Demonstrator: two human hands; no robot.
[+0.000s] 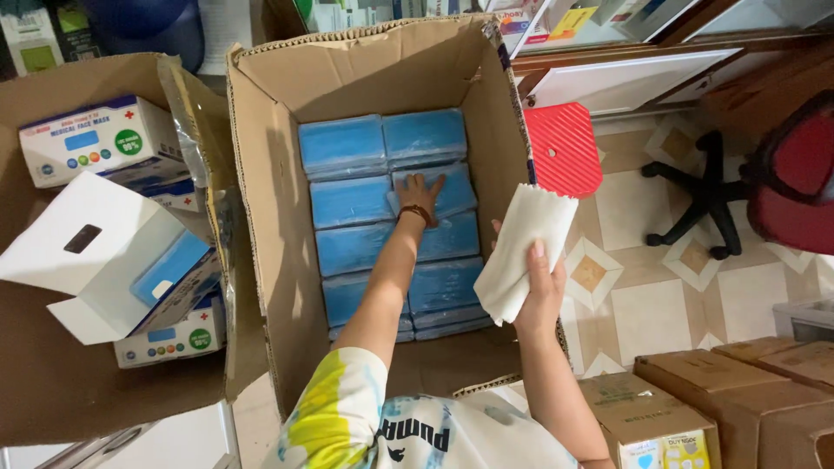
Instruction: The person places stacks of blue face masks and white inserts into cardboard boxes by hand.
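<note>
The blue plastic-wrapped packs (352, 201) lay stacked in two columns on the floor of the large open carton (261, 226). They looked light, soft and slippery in their film — best pinched by a short edge. The left hand (420, 193) lay flat on one pack with fingers spread, pressing rather than gripping. The right hand (540, 291), outside the carton's right wall, was closed around a folded white sheet (524, 252) — limp, paper-like. Left of the reach sat a second carton (52, 382) of white boxes (95, 139).
</note>
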